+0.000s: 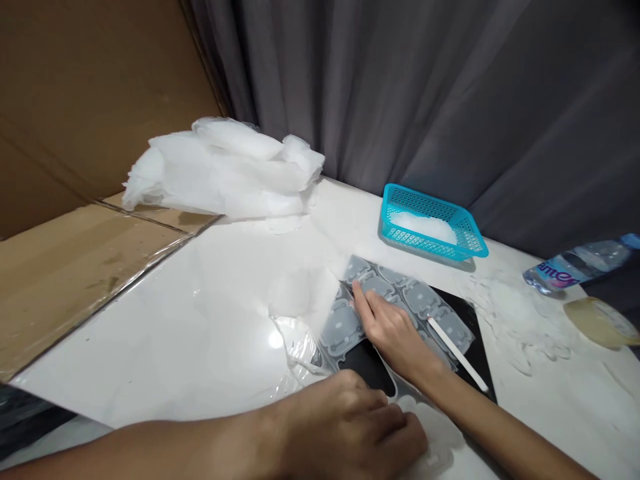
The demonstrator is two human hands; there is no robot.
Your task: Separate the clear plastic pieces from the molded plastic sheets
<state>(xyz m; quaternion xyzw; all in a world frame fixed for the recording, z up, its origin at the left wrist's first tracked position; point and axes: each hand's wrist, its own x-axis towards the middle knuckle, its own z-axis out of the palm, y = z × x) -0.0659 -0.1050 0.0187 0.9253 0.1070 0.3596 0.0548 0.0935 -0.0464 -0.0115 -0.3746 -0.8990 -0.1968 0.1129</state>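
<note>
A grey sheet of die-cut pads lies on a black mat in the middle of the white table. My right hand rests flat on that sheet, fingers stretched out, the fingertip touching a pad near the sheet's far left corner. A thin white stick lies across the sheet just right of that hand. My left hand sits closer to me, fingers curled down on a white cut-out sheet at the mat's near edge. What is under its fingers is hidden.
A turquoise basket holding white pieces stands behind the mat. A heap of white film lies at the back left beside cardboard panels. Clear plastic wrap, white scraps, a water bottle and a tape roll lie around.
</note>
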